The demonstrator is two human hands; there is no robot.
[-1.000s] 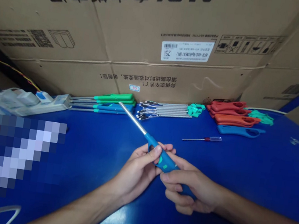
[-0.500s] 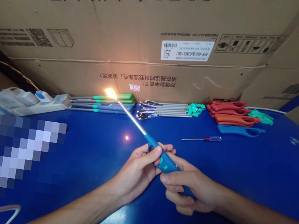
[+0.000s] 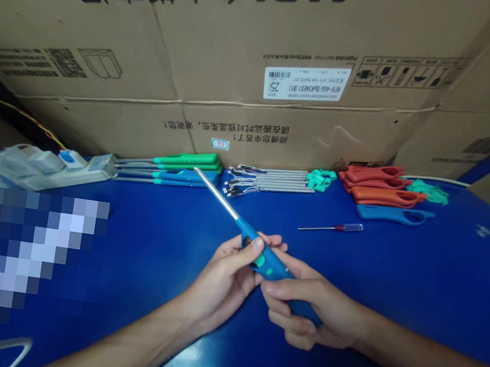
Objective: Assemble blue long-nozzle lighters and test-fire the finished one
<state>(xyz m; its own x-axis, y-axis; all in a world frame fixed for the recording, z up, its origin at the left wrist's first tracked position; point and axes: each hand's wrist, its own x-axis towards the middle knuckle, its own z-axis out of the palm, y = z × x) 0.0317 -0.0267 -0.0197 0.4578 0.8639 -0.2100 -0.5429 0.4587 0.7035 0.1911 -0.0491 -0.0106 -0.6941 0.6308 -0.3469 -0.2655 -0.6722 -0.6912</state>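
A: How do our fingers (image 3: 289,291) stand?
B: Curled closed on the blue utility lighter (image 3: 267,264), our left hand (image 3: 224,284) nearer the steel nozzle (image 3: 216,194), our right hand (image 3: 318,312) round the butt.
A: Its long axis?
B: Slanting toward the upper left of the frame (we're aiming at the green-handled lighters (image 3: 187,160)), above the blue bench (image 3: 150,237).

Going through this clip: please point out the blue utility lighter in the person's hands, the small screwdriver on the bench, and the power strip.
Blue utility lighter (image 3: 267,264): head view, point on its blue handle, between the hands.
Small screwdriver (image 3: 348,226): head view, point on its handle.
Power strip (image 3: 92,167): head view, point on its white casing.
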